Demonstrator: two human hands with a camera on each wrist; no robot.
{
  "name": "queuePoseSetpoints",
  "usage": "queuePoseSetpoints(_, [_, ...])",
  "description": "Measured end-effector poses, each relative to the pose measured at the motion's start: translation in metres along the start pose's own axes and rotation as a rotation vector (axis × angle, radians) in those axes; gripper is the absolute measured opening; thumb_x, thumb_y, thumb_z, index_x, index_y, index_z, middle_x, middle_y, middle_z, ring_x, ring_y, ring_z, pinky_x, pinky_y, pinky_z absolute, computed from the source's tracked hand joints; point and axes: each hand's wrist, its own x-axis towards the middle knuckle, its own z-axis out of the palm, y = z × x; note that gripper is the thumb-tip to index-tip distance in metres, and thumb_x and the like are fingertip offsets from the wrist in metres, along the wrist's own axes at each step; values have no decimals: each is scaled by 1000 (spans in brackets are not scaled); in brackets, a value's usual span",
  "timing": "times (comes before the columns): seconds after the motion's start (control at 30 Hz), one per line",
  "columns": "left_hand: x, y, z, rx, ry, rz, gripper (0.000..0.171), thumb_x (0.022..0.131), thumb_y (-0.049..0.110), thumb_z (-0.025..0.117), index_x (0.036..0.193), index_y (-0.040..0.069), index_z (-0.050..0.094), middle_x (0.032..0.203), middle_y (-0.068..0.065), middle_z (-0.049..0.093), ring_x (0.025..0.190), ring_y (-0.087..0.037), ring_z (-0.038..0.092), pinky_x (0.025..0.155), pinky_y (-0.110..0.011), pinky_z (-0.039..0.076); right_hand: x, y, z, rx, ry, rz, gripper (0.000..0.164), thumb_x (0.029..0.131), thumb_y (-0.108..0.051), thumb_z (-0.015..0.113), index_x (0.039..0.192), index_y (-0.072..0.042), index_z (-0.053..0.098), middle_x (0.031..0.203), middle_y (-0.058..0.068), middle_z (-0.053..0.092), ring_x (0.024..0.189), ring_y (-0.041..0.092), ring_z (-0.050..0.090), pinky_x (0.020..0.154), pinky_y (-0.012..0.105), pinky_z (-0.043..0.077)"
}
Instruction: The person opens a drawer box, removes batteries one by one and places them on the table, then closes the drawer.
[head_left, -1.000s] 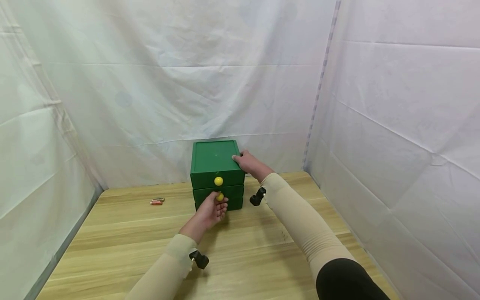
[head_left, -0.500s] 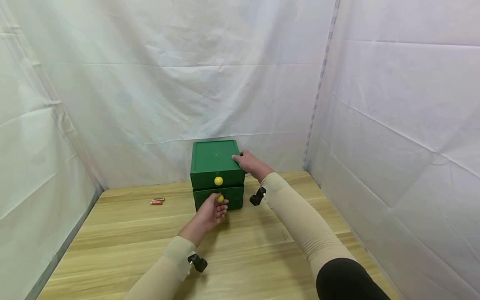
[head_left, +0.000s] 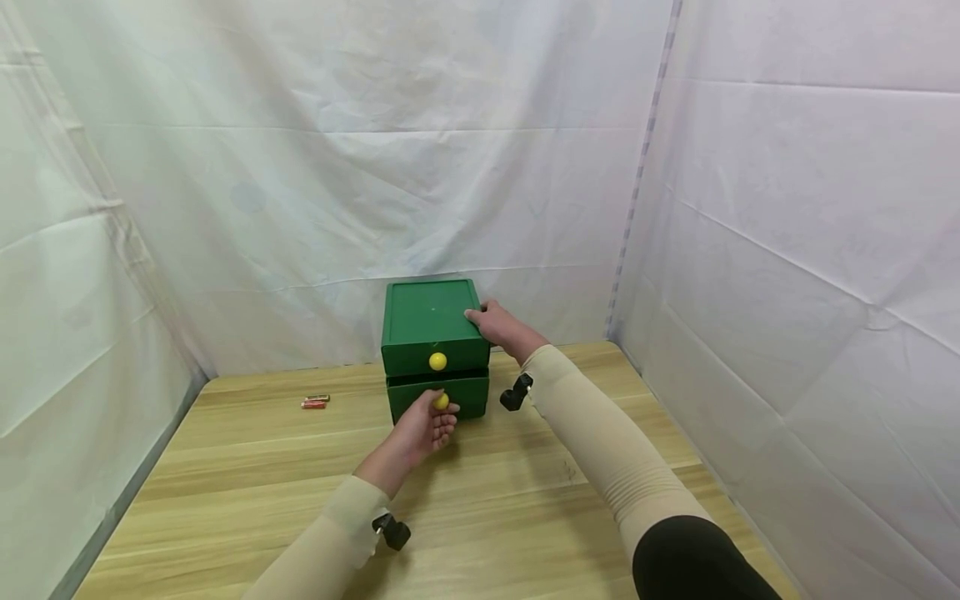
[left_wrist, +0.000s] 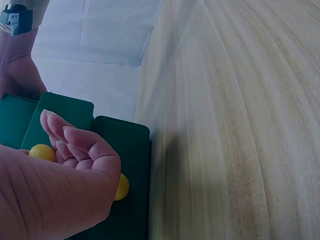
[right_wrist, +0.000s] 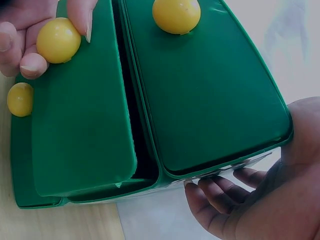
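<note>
A green cabinet (head_left: 433, 310) with three stacked drawers and round yellow knobs stands at the back of the wooden table. Its middle drawer (right_wrist: 90, 130) sticks out a little past the other two. My left hand (head_left: 422, 429) pinches the yellow knob (right_wrist: 59, 40) of that drawer between thumb and fingers, palm turned up. At the cabinet's right top edge, my right hand (head_left: 504, 327) grips the body, thumb on top and fingers along the side wall. The top drawer's knob (head_left: 437, 362) is untouched, and the bottom drawer's knob (right_wrist: 20, 100) shows below the left hand.
Two small batteries, a red one (head_left: 313, 405) and a darker one (head_left: 318, 397), lie side by side on the table left of the cabinet. White sheeting (head_left: 300, 208) hangs behind the table and along both sides.
My left hand has drawn the middle drawer slightly toward me, widening the dark gap under the top drawer. My right hand has stayed on the cabinet.
</note>
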Motion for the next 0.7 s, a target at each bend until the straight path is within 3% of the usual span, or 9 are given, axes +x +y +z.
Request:
queuePoseSetpoints(0.23, [-3,-2,-1,66,-26,6,53,102,48,46,113,-1,65,88,-2,63,78,-15,56,72,-28,45,1,1,0,0,-1,-1,69,106,-48,46,153,-2,24,144,20,41,128,33,50,106,51,43])
queuePoseSetpoints(0.57, [-11,-1,-4,172,-56,-16,63,102,50,44,119,-7,63,88,-4,65,79,-17,58,73,-29,45,2,1,0,-5,0,-2,67,106,-48,45,152,-2,25,144,20,42,128,34,50,106,51,43])
queuePoseSetpoints(0.7, [-14,-1,-4,194,-59,-16,61,102,51,44,115,-5,66,90,-5,66,80,-17,58,73,-29,46,1,0,1,4,-1,-5,67,106,-47,46,152,-2,25,144,21,42,128,35,51,106,52,43])
